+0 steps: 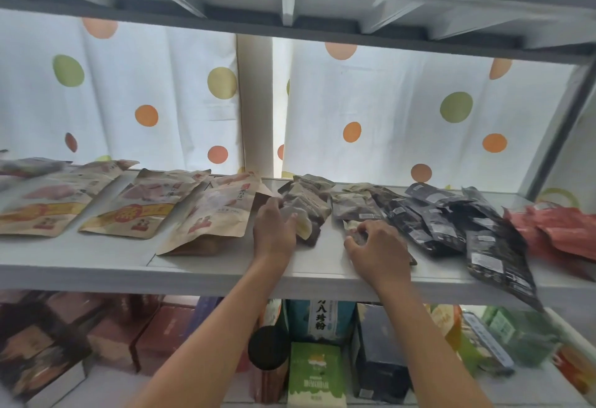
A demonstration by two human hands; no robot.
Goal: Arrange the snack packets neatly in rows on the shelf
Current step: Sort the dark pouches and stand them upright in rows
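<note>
Three big tan snack bags point(129, 204) lie on the shelf point(96, 265). Two hands point(274, 230) reach in.

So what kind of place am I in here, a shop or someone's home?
Probably a small shop or stockroom: a metal shelf with many identical snack packets, boxed goods below. The dotted curtain behind hints at a home.

A: What surface was used?

B: A white shelf point(96, 265) was used. Three tan kraft pouches point(135, 207) were laid flat on its left part.

A: And the remainder?

B: A heap of small grey-brown packets point(309, 201) was found at the centre. Black packets point(451, 220) were overlapped to its right, one being projected past the front edge. Red packets point(564, 230) were placed at the far right.
</note>
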